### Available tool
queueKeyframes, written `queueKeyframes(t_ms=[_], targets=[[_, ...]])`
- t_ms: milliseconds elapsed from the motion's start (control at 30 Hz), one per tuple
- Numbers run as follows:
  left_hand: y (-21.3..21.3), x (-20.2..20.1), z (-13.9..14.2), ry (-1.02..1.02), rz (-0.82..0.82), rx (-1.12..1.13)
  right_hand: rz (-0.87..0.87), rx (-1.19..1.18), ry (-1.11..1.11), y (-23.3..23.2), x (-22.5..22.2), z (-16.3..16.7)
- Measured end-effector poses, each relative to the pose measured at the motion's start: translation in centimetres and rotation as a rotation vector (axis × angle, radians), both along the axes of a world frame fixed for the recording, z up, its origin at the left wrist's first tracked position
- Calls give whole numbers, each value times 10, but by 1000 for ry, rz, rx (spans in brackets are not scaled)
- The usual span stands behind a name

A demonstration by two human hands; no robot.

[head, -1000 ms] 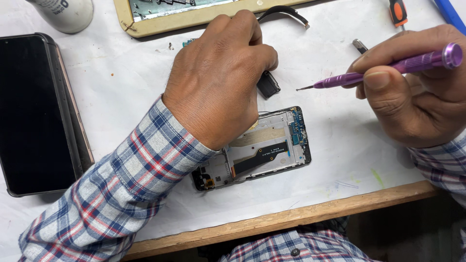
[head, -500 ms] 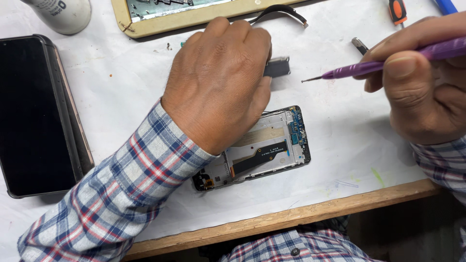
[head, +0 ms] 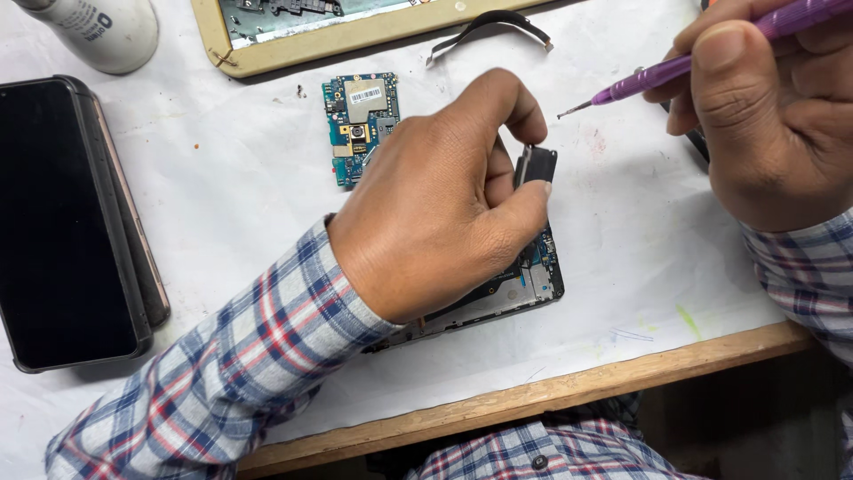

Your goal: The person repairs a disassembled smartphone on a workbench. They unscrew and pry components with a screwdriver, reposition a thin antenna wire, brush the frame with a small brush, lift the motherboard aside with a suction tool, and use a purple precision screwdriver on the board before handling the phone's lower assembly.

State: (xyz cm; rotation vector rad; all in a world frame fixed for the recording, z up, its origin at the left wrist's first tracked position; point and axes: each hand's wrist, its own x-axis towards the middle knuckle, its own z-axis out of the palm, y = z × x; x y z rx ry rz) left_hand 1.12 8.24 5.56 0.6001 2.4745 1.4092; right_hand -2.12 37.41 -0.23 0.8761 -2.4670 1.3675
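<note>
My left hand (head: 444, 209) pinches a small dark rectangular part (head: 536, 166) between thumb and forefinger, just above an opened phone frame (head: 524, 284) that lies mostly hidden under the hand. My right hand (head: 769, 116) at the upper right grips a purple screwdriver (head: 640, 82), its metal tip pointing left, a short gap from the small part. A blue-green circuit board (head: 360, 124) lies on the white sheet just left of my left hand's fingers.
A black phone in a case (head: 67, 222) lies at the left. A white bottle (head: 98, 31) stands at the top left, a wooden-framed tray (head: 267, 55) along the top, and a black flex strip (head: 489, 22) beside it. The wooden table edge (head: 551, 396) runs along the front.
My left hand has turned and lifted the small dark part upright, uncovering the circuit board. My right hand with the screwdriver has risen toward the upper right.
</note>
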Motion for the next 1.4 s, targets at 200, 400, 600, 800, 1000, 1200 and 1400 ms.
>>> queueKeyframes(t_ms=[200, 400, 600, 800, 1000, 1200, 1400], targets=[[-3, 5, -27, -63, -50, 59, 103, -5, 94, -2, 0, -14], [1, 11, -35, -95, -75, -10, 182, 105, 209, -16, -6, -1], [-45, 18, -15, -190, -63, 4, 166, 232, 299, -67, 4, 25], [-50, 29, -18, -131, -85, -34, 152, 321, 259, -89, 22, 40], [-58, 40, -22, -118, -93, -45, 65, 461, 162, -110, 40, 44], [-61, 52, -24, -82, -68, -83, 36, 645, 184, -118, 55, 45], [-65, 59, -17, -43, -52, -128, 110, 589, 215, -126, 63, 51]])
